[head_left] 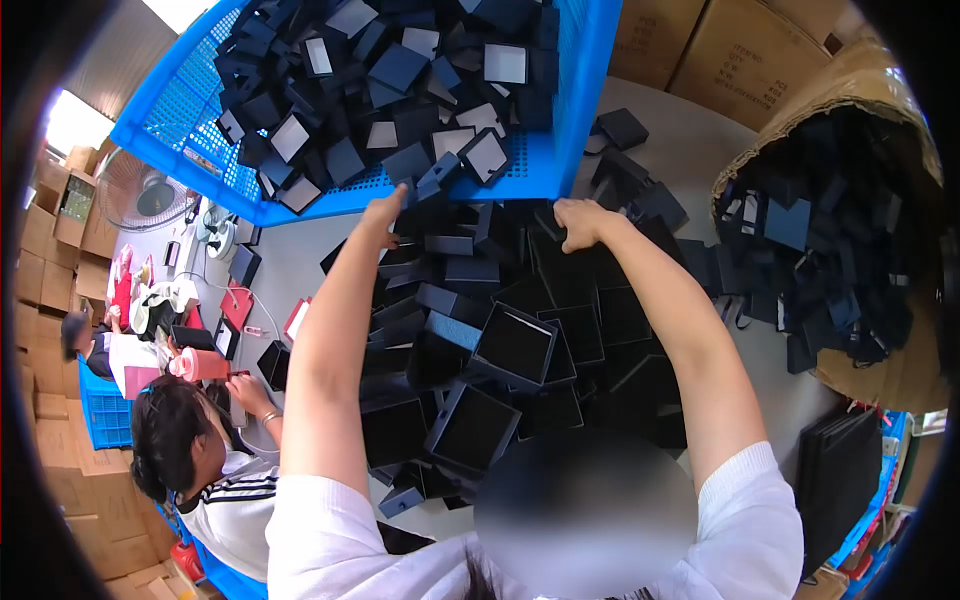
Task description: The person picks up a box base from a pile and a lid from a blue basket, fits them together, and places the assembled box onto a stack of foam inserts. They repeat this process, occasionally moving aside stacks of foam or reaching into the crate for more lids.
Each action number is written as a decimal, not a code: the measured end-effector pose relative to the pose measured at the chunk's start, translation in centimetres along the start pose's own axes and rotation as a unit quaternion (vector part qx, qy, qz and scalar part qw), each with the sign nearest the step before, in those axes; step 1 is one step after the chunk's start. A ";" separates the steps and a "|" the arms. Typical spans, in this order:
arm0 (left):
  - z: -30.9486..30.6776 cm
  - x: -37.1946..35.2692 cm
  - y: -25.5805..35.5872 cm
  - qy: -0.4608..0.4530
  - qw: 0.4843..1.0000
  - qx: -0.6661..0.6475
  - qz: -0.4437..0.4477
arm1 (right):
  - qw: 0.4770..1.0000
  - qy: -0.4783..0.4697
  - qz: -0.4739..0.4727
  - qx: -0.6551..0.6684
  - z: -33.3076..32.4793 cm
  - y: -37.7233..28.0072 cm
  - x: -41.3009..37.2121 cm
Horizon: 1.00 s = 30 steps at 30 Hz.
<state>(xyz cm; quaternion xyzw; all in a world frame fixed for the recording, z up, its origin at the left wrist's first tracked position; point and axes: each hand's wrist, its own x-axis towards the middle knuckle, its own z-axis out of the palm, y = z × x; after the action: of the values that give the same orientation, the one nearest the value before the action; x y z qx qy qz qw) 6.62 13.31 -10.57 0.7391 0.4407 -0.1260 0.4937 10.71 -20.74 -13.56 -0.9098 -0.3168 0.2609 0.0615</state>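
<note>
A large blue plastic crate tilts toward me, filled with small dark navy boxes and lids, some showing white insides. My left hand is closed at its near rim, beside a small box that lies over the edge. Near the crate's right corner, my right hand is closed against the rim, its fingertips partly hidden. Below both hands spreads a heap of dark box parts, among them an open black-lined tray and another open tray.
To the right, a torn carton lies on its side, full of dark boxes. Stacked black panels stand below it. A co-worker sits at left near a pink bottle. A fan and cartons stand farther back.
</note>
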 end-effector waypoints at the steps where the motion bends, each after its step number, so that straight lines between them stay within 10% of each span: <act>1: 1.1 -0.7 -0.6 -0.012 1.000 0.021 -0.005 | 0.998 -0.050 0.013 0.032 0.2 0.1 0.3; 3: 2.1 -0.9 -2.1 -0.027 0.998 0.045 -0.017 | 0.999 -0.011 0.022 0.030 0.8 0.9 -0.1; 5: 2.3 -0.9 -4.2 -0.125 0.972 0.131 0.152 | 0.995 0.089 0.038 0.033 1.7 1.4 -0.7; 11: -1.6 -8.6 -5.7 -0.041 0.893 0.162 0.419 | 0.891 0.384 0.097 0.220 0.7 -2.3 -6.0; 15: -2.9 -19.6 -5.6 -0.097 0.837 0.167 0.512 | 0.780 0.583 -0.115 0.199 -0.6 -10.8 -13.3; 17: -1.4 -22.0 -6.7 -0.094 0.762 0.197 0.610 | 0.832 0.528 -0.131 0.108 -0.3 -15.0 -16.7; 25: 0.9 -27.2 -8.1 -0.276 0.750 -0.018 0.601 | 0.884 0.400 -0.221 0.092 2.4 -18.0 -22.0; 30: 1.5 -28.5 -8.5 -0.275 0.709 -0.043 0.647 | 0.770 0.464 -0.166 0.405 2.6 -17.9 -22.2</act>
<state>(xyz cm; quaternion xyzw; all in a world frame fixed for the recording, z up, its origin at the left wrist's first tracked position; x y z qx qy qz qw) -16.17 -1.96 1.14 0.7538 -0.2965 0.0455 0.5847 -15.11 -20.23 -1.13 -0.7442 -0.2611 -0.1030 0.6061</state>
